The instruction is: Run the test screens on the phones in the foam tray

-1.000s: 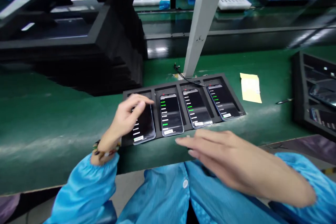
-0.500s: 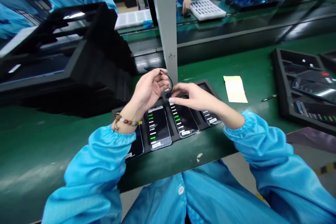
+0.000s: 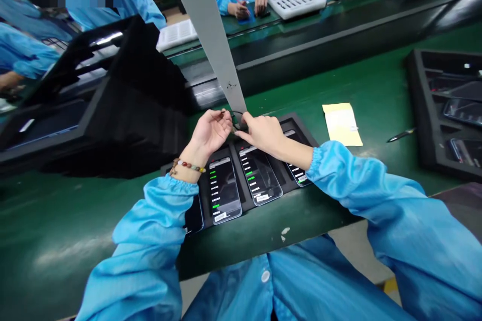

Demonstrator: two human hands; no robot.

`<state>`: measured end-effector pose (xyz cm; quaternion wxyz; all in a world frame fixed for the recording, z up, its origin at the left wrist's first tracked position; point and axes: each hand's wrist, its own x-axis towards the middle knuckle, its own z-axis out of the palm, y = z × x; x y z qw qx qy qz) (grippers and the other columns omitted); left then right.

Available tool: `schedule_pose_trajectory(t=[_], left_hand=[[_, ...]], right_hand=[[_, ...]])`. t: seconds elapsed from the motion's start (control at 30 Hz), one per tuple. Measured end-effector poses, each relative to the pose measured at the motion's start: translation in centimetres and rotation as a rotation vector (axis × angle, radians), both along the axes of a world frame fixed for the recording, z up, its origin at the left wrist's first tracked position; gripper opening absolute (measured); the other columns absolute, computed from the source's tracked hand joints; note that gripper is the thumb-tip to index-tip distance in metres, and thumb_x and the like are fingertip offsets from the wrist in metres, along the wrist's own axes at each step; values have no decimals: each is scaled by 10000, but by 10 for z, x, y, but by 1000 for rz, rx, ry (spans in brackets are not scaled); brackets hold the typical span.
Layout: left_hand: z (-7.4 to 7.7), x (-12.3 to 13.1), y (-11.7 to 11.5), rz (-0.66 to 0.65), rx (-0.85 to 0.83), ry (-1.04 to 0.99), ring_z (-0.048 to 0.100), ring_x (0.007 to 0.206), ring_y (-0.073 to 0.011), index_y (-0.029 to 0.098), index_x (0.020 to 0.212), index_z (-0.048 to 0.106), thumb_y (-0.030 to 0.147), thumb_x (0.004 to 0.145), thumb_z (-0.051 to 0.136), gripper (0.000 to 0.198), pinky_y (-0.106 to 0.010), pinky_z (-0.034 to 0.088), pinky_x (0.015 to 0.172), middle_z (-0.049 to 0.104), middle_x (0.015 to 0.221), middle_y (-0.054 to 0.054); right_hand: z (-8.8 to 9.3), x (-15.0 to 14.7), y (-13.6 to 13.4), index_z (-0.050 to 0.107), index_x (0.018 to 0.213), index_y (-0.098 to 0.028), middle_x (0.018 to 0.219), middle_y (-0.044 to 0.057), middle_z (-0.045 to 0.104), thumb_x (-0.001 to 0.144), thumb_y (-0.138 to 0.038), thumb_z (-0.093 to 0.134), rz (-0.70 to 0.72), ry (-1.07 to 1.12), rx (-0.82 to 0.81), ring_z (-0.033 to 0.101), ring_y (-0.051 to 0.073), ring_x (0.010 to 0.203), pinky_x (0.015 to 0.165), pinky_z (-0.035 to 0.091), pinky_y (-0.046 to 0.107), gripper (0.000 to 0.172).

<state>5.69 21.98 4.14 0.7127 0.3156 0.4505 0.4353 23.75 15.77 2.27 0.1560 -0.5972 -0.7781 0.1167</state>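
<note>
A thin black cable [image 3: 236, 112] runs between my two hands, above a black foam tray [image 3: 247, 204]. My left hand [image 3: 211, 133], palm up with curled fingers, pinches one part of it. The fingers of my right hand [image 3: 263, 133] are closed on the cable's other part; its tip is too small to make out. Beneath them several smartphones lie face up in the tray, among them one phone [image 3: 226, 190] with white and green text lines and another phone [image 3: 260, 175] just below my right hand. Part of a phone [image 3: 296, 160] shows beyond my right wrist.
A tall stack of black foam trays [image 3: 139, 90] stands at left. A grey post [image 3: 211, 25] rises behind my hands. To the right lie a yellow paper [image 3: 342, 123], a pen [image 3: 401, 135] and another phone tray [image 3: 429, 130]. Co-workers sit across the bench near a white tray [image 3: 295, 2].
My right hand has closed onto the cable, and its fingers have moved slightly left and up. My left hand has lowered a little. The camera's view has tilted and shifted.
</note>
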Motion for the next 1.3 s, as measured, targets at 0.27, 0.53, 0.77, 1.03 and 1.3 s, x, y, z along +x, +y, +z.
schedule_pose_trajectory(t=[0.27, 0.53, 0.77, 1.03, 1.3], left_hand=[[-19, -33, 21, -251, 293, 694, 733, 700, -203, 188, 768, 644, 354, 967, 712, 267, -298, 620, 701, 701, 703, -87], [-24, -41, 48, -703, 954, 1169, 585, 1372, -392, 228, 1112, 820, 386, 824, 852, 330, -575, 416, 1291, 731, 1385, -159], [-37, -29, 47, -980, 1195, 1289, 627, 1244, -367, 236, 1066, 786, 428, 1097, 521, 328, -579, 452, 1188, 755, 1203, -166], [-40, -31, 37, -1042, 1238, 1343, 672, 1074, -315, 233, 1053, 731, 393, 1096, 549, 246, -464, 513, 1011, 746, 1130, -135], [-32, -16, 16, -839, 1201, 1442, 714, 1018, -309, 216, 1214, 653, 323, 1104, 476, 235, -432, 528, 963, 770, 1116, -129]], right_hand=[[10, 18, 11, 653, 1410, -151, 1093, 243, 853, 1084, -148, 458, 98, -163, 47, 810, 357, 1042, 795, 448, 402, 380], [7, 83, -5, 723, 1238, -183, 1150, 169, 824, 1104, -369, 550, -35, -51, 42, 759, 355, 1060, 892, 520, 434, 287], [-40, 146, -1, 640, 1530, -139, 1547, 211, 700, 1147, -515, 497, -23, 241, -76, 637, 363, 1452, 1246, 489, 560, 556], [-28, 139, -23, 780, 1276, -167, 1275, 175, 802, 1141, -529, 522, 40, 187, -57, 718, 388, 1227, 1137, 517, 615, 465], [-12, 54, 12, 701, 1437, -120, 1371, 215, 771, 1118, -557, 660, 339, 69, -22, 683, 364, 1289, 1112, 499, 499, 543]])
